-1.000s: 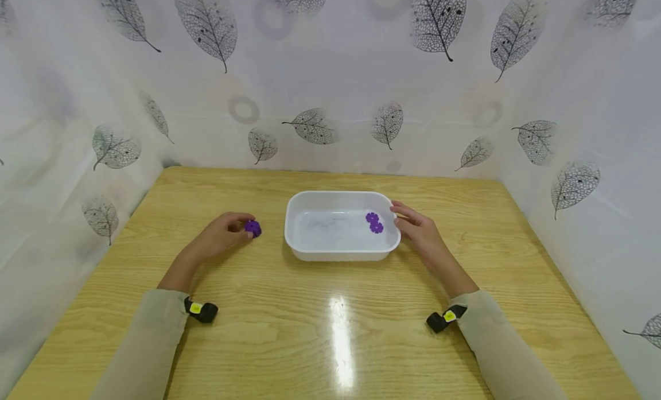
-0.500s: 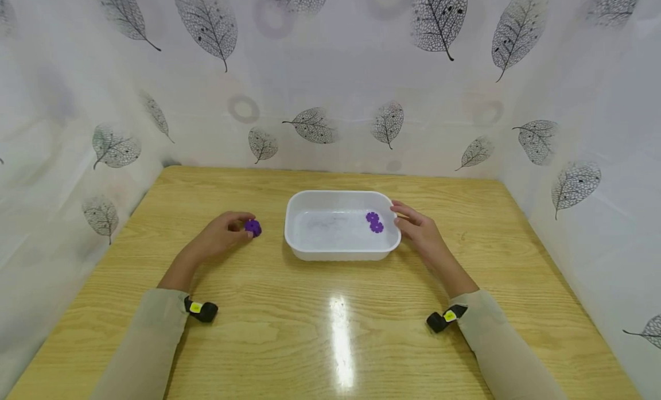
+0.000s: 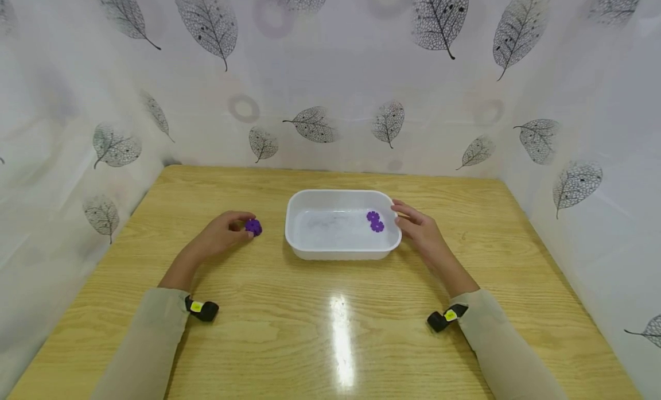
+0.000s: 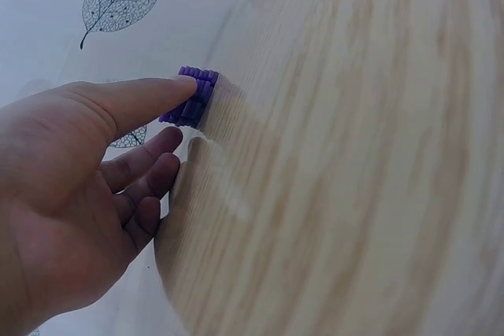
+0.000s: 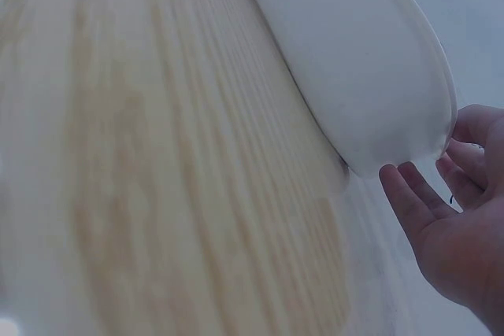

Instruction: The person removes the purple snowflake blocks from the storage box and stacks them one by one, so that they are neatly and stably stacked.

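Observation:
My left hand pinches a small stack of purple flower-shaped discs on the table, left of the white plastic tub. In the left wrist view, the thumb lies across the ridged edge of the stack; the other fingers curve below. My right hand touches the right end of the white tub with extended fingers. The right wrist view has the fingertips against the tub's outer wall and near its rim. Two purple discs lie inside the tub, toward its right end.
A wooden table carries everything, with a bright light reflection near its front. Behind it and along both sides hangs a white leaf-print curtain. Each forearm wears a black wrist camera over a beige sleeve.

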Available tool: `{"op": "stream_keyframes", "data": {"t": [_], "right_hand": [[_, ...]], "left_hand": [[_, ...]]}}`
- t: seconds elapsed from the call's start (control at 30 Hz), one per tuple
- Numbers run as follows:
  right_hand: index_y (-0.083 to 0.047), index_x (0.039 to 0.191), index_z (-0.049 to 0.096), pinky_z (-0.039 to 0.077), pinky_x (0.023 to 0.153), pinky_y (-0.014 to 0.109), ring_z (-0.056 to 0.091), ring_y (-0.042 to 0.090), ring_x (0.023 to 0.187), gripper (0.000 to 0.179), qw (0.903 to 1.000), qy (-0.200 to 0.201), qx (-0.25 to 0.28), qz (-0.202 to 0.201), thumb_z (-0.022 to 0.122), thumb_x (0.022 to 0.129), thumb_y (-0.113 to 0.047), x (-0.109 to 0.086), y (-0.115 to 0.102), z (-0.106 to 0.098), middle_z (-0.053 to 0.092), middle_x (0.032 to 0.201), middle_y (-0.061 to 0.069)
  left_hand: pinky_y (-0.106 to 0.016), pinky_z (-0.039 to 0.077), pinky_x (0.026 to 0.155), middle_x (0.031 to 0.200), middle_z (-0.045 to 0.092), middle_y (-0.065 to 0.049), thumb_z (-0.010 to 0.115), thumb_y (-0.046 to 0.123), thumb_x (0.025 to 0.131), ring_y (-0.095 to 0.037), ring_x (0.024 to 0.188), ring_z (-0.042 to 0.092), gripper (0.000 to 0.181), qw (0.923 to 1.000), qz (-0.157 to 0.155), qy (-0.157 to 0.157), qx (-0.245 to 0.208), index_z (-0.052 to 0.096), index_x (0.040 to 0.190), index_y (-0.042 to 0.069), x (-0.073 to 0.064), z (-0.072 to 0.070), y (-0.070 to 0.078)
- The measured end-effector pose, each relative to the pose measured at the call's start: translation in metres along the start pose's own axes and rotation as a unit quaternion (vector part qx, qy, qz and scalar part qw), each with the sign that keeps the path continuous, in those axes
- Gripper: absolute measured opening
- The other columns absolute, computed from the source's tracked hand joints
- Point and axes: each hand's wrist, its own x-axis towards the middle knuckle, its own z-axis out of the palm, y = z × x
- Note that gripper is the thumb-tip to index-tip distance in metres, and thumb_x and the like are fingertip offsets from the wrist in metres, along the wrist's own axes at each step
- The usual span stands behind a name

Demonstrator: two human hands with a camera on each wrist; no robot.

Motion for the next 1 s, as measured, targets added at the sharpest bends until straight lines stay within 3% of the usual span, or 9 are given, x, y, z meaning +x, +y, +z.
{"op": "stream_keyframes", "data": {"t": [0.5, 0.73, 1.0], "right_hand": [[-0.006, 0.146, 0.052, 0.051, 0.097, 0.021, 0.045, 0.031, 0.142, 0.049, 1.0, -0.006, 0.005, -0.002, 0.061, 0.102, -0.026, 0.002, 0.001, -0.001, 0.032, 0.164, -0.001], [-0.007, 0.145, 0.054, 0.052, 0.096, 0.021, 0.046, 0.03, 0.141, 0.049, 0.9999, -0.005, 0.006, -0.012, 0.062, 0.102, -0.028, 0.001, -0.002, 0.0, 0.034, 0.164, -0.001], [-0.009, 0.145, 0.054, 0.053, 0.095, 0.021, 0.047, 0.029, 0.139, 0.046, 1.0, 0.0, 0.008, 0.003, 0.061, 0.102, -0.026, 0.0, -0.002, 0.0, 0.035, 0.163, -0.003]], "left_hand": [[-0.057, 0.044, 0.101, 0.144, 0.051, -0.023, 0.063, 0.026, 0.1, -0.038, 0.122, 0.054, 0.053, 1.0, 0.006, 0.001, -0.003, 0.049, 0.147, 0.004, -0.002, -0.002, 0.004], [-0.059, 0.045, 0.102, 0.15, 0.046, -0.023, 0.062, 0.029, 0.101, -0.043, 0.128, 0.05, 0.055, 0.9998, -0.014, -0.001, -0.015, 0.046, 0.149, 0.006, -0.002, -0.008, 0.01], [-0.052, 0.048, 0.095, 0.152, 0.046, -0.015, 0.06, 0.042, 0.101, -0.038, 0.126, 0.05, 0.059, 0.9986, -0.006, 0.025, -0.046, 0.048, 0.149, 0.01, 0.001, -0.008, 0.03]]}}
